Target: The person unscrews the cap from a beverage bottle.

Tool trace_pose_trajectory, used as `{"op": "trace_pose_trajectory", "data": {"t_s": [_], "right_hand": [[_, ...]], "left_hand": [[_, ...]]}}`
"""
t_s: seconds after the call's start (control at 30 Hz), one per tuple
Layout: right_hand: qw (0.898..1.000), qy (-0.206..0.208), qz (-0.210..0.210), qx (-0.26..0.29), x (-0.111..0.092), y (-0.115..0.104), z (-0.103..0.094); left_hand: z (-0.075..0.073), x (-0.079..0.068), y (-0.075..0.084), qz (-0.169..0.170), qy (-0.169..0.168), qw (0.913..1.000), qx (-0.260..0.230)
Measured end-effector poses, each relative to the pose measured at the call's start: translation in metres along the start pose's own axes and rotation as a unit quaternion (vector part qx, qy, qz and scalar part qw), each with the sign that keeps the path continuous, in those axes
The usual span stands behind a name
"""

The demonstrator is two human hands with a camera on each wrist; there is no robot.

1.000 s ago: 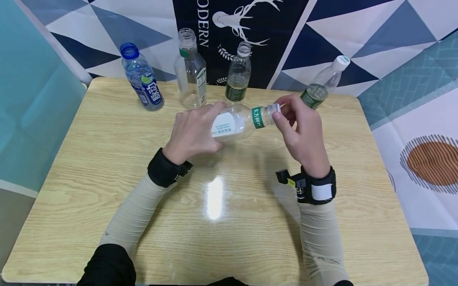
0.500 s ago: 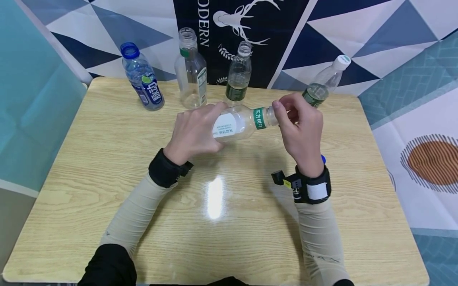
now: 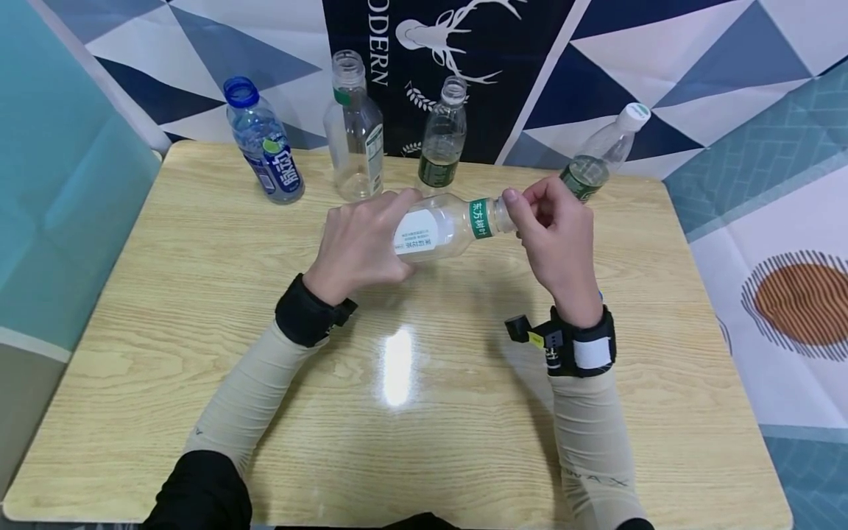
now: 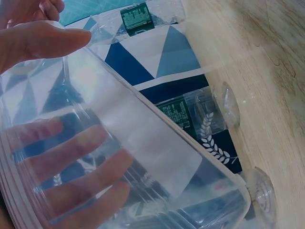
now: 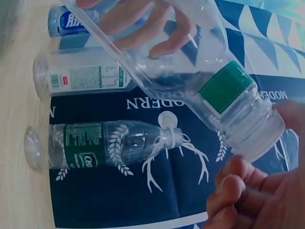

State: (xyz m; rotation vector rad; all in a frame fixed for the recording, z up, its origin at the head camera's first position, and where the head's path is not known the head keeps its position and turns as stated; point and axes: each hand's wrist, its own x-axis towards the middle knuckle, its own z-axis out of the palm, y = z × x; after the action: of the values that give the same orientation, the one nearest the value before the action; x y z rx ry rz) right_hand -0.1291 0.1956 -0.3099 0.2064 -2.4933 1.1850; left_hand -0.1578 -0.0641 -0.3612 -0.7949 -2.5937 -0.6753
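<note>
A clear plastic bottle (image 3: pixel 433 228) with a white label and green neck band lies sideways above the table. My left hand (image 3: pixel 361 239) grips its body; in the left wrist view the fingers (image 4: pixel 90 176) show through the clear wall. At the bottle's mouth, my right hand (image 3: pixel 559 239) pinches the translucent cap (image 5: pixel 259 136) between thumb and fingers. The head view hides most of that cap behind the fingers, while the right wrist view shows it over the neck.
Along the table's (image 3: pixel 457 442) back edge stand a blue-rimmed bottle (image 3: pixel 265 151), a tall clear bottle (image 3: pixel 354 140), a small green-labelled bottle (image 3: pixel 440 140) and a white-capped bottle (image 3: pixel 606 151). A small blue object (image 3: pixel 600 295) peeks out beside the right wrist. Patterned cloth hangs behind.
My right thumb and fingers have shifted and turned at the bottle's mouth, covering more of the cap. A blue object has come into sight beside the right wrist. The left hand stays nearly still.
</note>
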Motion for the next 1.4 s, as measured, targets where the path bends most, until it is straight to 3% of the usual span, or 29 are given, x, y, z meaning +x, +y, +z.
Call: {"op": "trace_pose_trajectory", "data": {"t_s": [0.17,0.53,0.83,0.93,1.07,1.2,1.4], "right_hand": [[0.999,-0.017,-0.023,0.03,0.0,-0.001,-0.004],[0.994,-0.074,-0.072,0.022,0.001,-0.003,-0.018],[0.993,-0.067,-0.092,0.034,0.001,-0.007,-0.017],[0.994,-0.045,-0.087,0.041,0.0,-0.008,-0.012],[0.997,-0.024,-0.047,0.054,0.0,-0.008,-0.009],[0.998,-0.028,-0.006,0.049,0.0,-0.006,-0.01],[0.998,-0.049,-0.006,0.047,0.001,-0.004,-0.013]], "left_hand": [[-0.001,0.0,0.0,-0.004,-0.001,1.0,0.001],[0.0,0.001,-0.002,-0.013,-0.009,0.9999,-0.003],[-0.001,0.001,-0.002,-0.024,-0.013,0.9996,-0.008],[-0.002,0.001,-0.002,-0.023,-0.011,0.9996,-0.007],[-0.002,0.001,-0.002,-0.019,-0.006,0.9998,0.0],[-0.002,0.001,-0.002,-0.018,-0.005,0.9998,0.001],[-0.002,0.0,-0.003,-0.014,-0.004,0.9999,0.004]]}}
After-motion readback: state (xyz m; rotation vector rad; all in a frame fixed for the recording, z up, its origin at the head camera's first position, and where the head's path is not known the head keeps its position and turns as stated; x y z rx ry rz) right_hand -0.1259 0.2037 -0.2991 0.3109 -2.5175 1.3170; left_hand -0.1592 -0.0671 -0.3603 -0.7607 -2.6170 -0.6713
